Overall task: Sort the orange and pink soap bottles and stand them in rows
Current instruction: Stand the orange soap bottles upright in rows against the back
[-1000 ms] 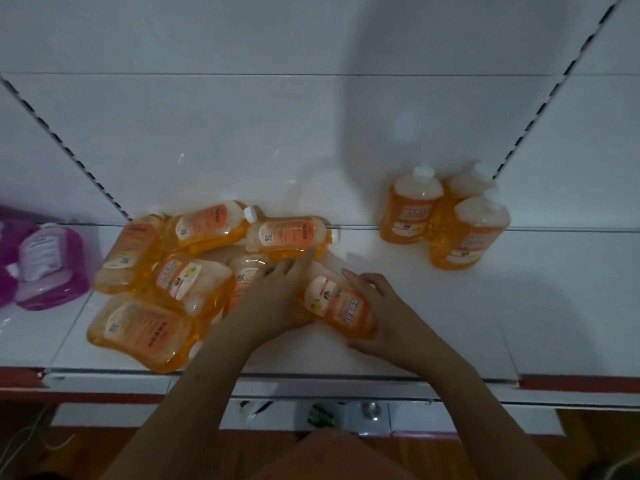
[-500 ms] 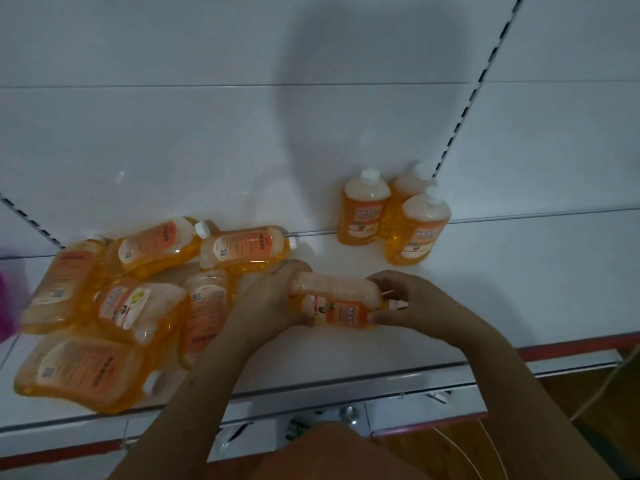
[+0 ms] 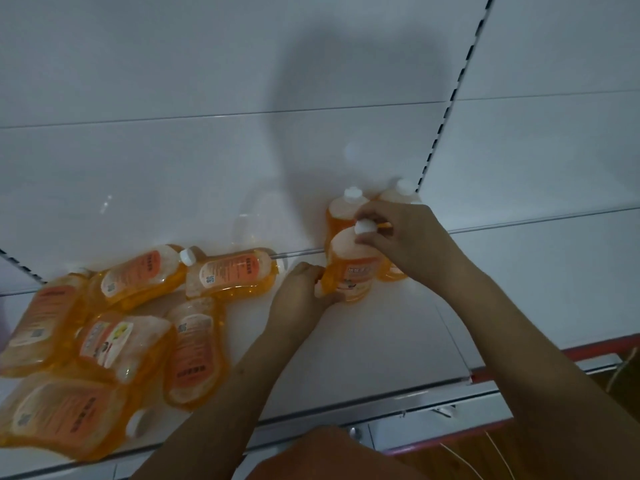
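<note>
Orange soap fills the bottle [image 3: 351, 271] I am standing up on the white shelf [image 3: 381, 341], just in front of the upright bottles [image 3: 346, 209] that stand against the back panel [image 3: 173, 168]. My right hand [image 3: 398, 237] pinches its white cap [image 3: 365, 226] from above; my left hand [image 3: 301, 296] curls against the lower left side of the body, steadying the base. The plastic looks smooth and probably slippery, and a full bottle likely has some heft, so I judge the firm cap and neck the safest hold, with the body squeezed only lightly. Left of this bottle, well apart, the loose heap of orange bottles [image 3: 114, 327] lies flat, unsorted.
</note>
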Action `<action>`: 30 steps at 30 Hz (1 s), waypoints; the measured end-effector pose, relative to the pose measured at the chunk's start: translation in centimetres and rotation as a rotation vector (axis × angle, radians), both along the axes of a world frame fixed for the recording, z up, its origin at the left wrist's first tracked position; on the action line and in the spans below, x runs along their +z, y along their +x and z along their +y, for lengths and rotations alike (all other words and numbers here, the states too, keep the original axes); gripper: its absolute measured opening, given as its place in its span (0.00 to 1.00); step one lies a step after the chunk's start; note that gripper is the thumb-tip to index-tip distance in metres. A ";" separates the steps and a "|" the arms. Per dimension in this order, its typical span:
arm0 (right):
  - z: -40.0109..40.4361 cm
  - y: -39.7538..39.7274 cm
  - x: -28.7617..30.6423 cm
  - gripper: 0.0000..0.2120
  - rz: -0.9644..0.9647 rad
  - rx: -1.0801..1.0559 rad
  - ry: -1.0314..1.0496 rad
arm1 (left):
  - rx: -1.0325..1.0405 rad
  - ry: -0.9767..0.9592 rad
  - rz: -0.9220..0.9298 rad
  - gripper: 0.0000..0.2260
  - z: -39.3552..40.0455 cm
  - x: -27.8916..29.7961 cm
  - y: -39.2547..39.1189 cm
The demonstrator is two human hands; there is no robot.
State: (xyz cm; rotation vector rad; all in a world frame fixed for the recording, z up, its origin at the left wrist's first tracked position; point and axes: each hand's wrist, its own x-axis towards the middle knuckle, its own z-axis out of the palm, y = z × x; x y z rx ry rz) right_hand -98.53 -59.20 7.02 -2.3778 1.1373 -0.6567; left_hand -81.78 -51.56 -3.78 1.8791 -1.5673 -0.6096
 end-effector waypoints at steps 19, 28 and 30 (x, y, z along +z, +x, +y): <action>-2.8 0.8 -2.0 0.16 0.092 0.054 -0.259 | 0.039 -0.063 -0.068 0.19 -3.2 -1.9 -0.4; 1.7 6.9 -1.0 0.14 -0.119 0.198 -0.269 | 0.200 -0.285 -0.305 0.09 8.4 -1.5 3.8; 2.6 8.9 -2.2 0.15 -0.079 0.284 -0.223 | 0.250 -0.282 -0.391 0.10 11.8 -1.5 5.0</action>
